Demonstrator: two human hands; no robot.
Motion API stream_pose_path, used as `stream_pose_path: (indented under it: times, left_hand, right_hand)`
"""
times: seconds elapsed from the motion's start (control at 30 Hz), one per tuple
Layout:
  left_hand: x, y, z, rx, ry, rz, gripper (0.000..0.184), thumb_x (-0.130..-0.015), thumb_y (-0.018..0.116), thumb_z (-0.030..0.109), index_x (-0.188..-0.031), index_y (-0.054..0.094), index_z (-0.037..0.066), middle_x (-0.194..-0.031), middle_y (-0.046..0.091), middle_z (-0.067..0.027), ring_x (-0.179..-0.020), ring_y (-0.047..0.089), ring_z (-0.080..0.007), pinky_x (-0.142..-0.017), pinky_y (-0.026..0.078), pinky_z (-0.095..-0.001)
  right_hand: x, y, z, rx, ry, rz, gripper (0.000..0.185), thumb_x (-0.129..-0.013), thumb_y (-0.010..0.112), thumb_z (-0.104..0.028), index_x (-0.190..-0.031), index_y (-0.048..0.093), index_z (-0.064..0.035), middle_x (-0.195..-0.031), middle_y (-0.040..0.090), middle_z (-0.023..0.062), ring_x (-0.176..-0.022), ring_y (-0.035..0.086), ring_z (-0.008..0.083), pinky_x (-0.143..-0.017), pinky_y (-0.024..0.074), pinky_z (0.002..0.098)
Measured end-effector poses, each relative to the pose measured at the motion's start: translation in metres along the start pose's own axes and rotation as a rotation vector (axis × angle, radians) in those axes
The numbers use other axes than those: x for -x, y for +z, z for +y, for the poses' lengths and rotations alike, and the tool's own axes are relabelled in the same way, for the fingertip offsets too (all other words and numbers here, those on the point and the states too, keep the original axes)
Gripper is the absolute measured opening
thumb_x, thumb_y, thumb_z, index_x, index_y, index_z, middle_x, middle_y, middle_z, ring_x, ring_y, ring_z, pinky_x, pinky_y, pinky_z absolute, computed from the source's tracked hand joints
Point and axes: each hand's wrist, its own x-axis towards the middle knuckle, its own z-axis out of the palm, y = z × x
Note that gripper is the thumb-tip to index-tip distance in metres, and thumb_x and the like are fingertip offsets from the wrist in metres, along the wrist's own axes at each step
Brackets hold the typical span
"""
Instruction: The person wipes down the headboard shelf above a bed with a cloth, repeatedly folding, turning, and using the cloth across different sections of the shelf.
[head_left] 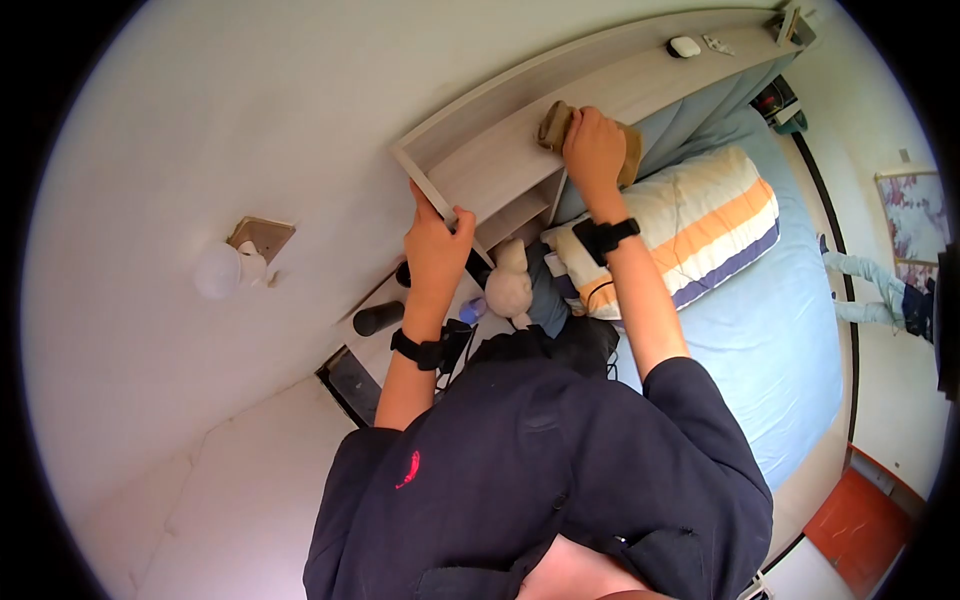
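Note:
My right hand [596,160] is closed on a folded brown cloth [553,126], which rests against the pale wooden headboard shelf [490,160]. Part of the cloth is hidden under my fingers and hangs towards the bed side. My left hand [438,250] grips the near end of the same headboard, thumb on one side and fingers on the other. Both wrists wear black straps. Just below the shelf top, open cubbies [520,215] show in the headboard, between my two hands.
A striped pillow [700,220] and a light blue sheet [770,330] cover the bed. A plush toy [509,290] sits by the headboard. A black cylinder [378,319] stands on the bedside surface. A white case [684,47] lies farther along the shelf. Another person's legs [870,290] show at right.

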Motion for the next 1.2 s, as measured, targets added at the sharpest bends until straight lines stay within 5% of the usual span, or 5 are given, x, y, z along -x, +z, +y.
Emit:
stream_pose_path:
  times: [0.5, 0.73, 0.93, 1.03, 1.2]
  left_hand:
    - [0.003, 0.001, -0.002, -0.068, 0.078, 0.019, 0.071, -0.083, 0.056, 0.016, -0.142, 0.027, -0.01, -0.093, 0.066, -0.0257, -0.071, 0.065, -0.0405, -0.064, 0.054, -0.0444]
    - [0.001, 0.004, -0.003, -0.078, 0.136, 0.062, 0.071, -0.083, 0.055, 0.017, -0.143, 0.026, -0.009, -0.095, 0.065, -0.0265, -0.074, 0.065, -0.0434, -0.065, 0.054, -0.0464]
    - [0.002, 0.004, -0.001, -0.063, 0.128, 0.076, 0.072, -0.083, 0.055, 0.017, -0.143, 0.025, -0.008, -0.096, 0.065, -0.0273, -0.075, 0.065, -0.0435, -0.065, 0.054, -0.0464]
    - [0.003, 0.003, -0.002, -0.051, 0.123, 0.05, 0.072, -0.084, 0.056, 0.018, -0.142, 0.026, -0.011, -0.096, 0.065, -0.0276, -0.075, 0.065, -0.043, -0.065, 0.054, -0.0463]
    - [0.003, 0.005, -0.005, -0.064, 0.159, 0.08, 0.071, -0.084, 0.056, 0.019, -0.139, 0.028, -0.015, -0.096, 0.065, -0.0285, -0.075, 0.066, -0.0427, -0.065, 0.054, -0.0456]
  right_hand:
    - [0.115, -0.003, -0.045, -1.969, 1.712, -0.555, 0.027, -0.101, 0.043, -0.012, -0.124, 0.053, -0.0052, -0.119, 0.06, 0.0092, -0.112, 0.057, 0.0223, -0.096, 0.0477, 0.0335]
    - [0.107, 0.039, -0.028, -1.528, 0.688, -0.559, 0.036, -0.094, 0.045, -0.007, -0.129, 0.051, -0.0048, -0.131, 0.056, 0.0078, -0.122, 0.051, 0.0222, -0.107, 0.0396, 0.0353]
    - [0.069, 0.035, -0.052, -2.314, 1.88, -0.423, 0.04, -0.1, 0.042, -0.027, -0.135, 0.048, -0.0081, -0.139, 0.052, 0.0087, -0.128, 0.047, 0.0252, -0.111, 0.0352, 0.0367]
    - [0.112, 0.098, -0.033, -1.468, 0.573, -0.576, 0.04, -0.1, 0.044, -0.031, -0.133, 0.05, -0.0097, -0.138, 0.053, 0.0086, -0.128, 0.047, 0.0256, -0.11, 0.0355, 0.0404]
    - [0.077, 0.068, -0.048, -2.241, 1.606, -0.512, 0.047, -0.098, 0.048, -0.032, -0.141, 0.044, -0.0113, -0.143, 0.047, 0.0089, -0.129, 0.046, 0.0256, -0.11, 0.0361, 0.0445]
